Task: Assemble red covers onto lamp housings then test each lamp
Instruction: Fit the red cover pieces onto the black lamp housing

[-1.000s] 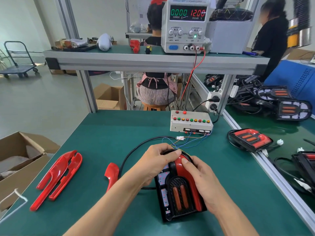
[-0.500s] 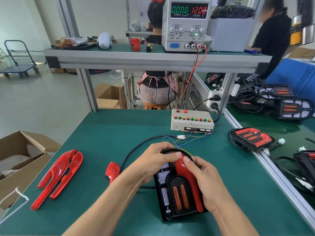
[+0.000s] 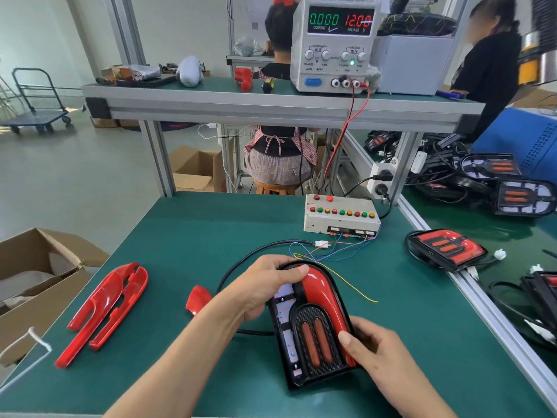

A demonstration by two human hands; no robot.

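The housing [image 3: 304, 336] is held flat on the bench [image 3: 180, 230] between both hands: left hand [image 3: 262, 288] gripped round its top, thumb on the red cover [image 3: 322, 297]; right hand [image 3: 370, 345] clamped on its lower right edge.

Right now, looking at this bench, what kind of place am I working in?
Most likely a small factory assembly and test line for vehicle lamps. A bench power supply reads twelve volts, a test box with coloured buttons sits wired on the green mat, and finished lamps pile up alongside.
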